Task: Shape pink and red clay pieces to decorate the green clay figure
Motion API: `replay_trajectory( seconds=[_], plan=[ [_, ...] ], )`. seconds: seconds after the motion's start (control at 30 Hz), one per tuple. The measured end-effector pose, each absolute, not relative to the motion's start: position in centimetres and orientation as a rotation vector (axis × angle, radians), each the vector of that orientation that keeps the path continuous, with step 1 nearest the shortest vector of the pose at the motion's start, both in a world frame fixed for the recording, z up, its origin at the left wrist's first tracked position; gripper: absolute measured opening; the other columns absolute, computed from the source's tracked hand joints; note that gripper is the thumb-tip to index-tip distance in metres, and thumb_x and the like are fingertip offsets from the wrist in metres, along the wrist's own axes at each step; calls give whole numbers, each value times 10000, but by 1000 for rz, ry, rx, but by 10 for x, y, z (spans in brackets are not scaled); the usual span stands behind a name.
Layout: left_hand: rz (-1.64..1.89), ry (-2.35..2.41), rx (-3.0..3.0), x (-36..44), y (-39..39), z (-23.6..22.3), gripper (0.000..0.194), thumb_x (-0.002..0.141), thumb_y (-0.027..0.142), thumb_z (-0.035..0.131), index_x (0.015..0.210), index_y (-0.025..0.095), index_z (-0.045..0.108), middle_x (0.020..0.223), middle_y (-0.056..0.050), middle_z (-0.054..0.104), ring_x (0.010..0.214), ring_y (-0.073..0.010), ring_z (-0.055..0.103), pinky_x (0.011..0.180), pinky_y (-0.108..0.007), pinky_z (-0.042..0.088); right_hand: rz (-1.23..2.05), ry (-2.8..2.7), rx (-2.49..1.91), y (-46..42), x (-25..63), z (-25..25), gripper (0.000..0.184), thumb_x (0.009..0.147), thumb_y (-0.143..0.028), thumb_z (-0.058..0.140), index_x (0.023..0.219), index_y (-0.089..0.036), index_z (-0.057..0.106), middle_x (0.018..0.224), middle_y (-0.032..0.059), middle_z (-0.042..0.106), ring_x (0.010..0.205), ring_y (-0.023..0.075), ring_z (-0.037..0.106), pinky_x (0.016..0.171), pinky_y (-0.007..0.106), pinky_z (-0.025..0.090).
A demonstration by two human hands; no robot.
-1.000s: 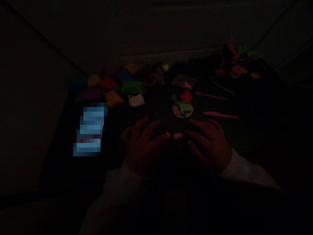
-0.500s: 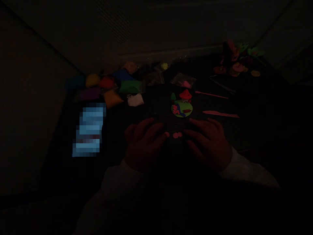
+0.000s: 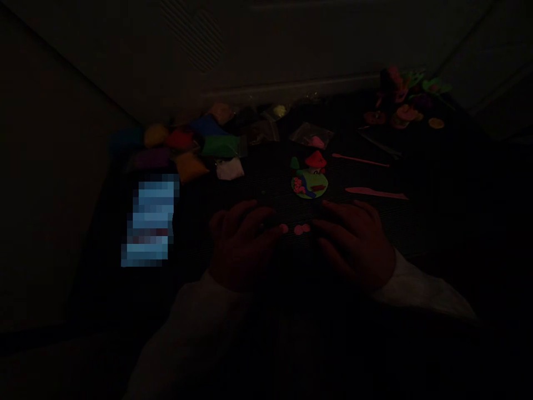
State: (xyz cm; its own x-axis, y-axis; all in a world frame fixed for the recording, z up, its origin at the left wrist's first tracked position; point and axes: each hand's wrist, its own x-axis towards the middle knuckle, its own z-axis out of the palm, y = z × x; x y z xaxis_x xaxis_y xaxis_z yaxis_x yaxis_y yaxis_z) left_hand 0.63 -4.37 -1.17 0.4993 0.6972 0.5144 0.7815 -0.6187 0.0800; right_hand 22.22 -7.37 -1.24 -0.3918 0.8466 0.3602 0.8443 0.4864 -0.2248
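Observation:
The scene is very dark. My left hand (image 3: 241,241) rests on the dark table, fingers spread, its fingertips at a small pink clay piece (image 3: 283,228). My right hand (image 3: 353,239) lies flat opposite it, fingers stretched toward two small pink clay discs (image 3: 302,229) between the hands. Neither hand grips anything. Just beyond the hands stands a small clay model (image 3: 310,178): a round green base with a red mushroom-like cap and pink bits.
Bags of coloured clay (image 3: 195,144) are heaped at the back left. Two pink plastic modelling tools (image 3: 375,193) lie to the right. More clay figures (image 3: 403,105) stand at the back right. A lit, blurred screen (image 3: 150,219) lies to the left.
The left hand's fingers have drawn in slightly toward the pink pieces. The right hand has stayed where it was.

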Motion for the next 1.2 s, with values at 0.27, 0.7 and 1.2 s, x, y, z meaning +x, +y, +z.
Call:
replay_trajectory(
  seconds=[0.27,0.7,1.2],
  plan=[
    [-675,-1160,-2591,7,-44,-6,153,716,202,579,846,272,618,983,-1,611,1005,-258,458,779,-433,311,5,-2314,-1405,-74,222,-13,303,770,-302,480,1045,-197,552,1237,66,430,1056,212,423,939,437,243],
    [-798,-1229,-2606,9,-40,-11,95,713,212,578,797,246,606,927,1,593,975,-220,459,784,-397,337,-3,-2306,-1410,-74,222,-12,297,770,-302,484,1038,-195,556,1237,69,432,1064,212,423,939,440,245],
    [-814,-1228,-2587,21,-49,-9,62,707,223,580,766,229,599,916,-3,597,975,-218,462,794,-390,322,0,-2298,-1415,-74,222,-11,298,774,-301,481,1042,-193,551,1237,73,432,1056,211,426,930,440,254]
  ],
)
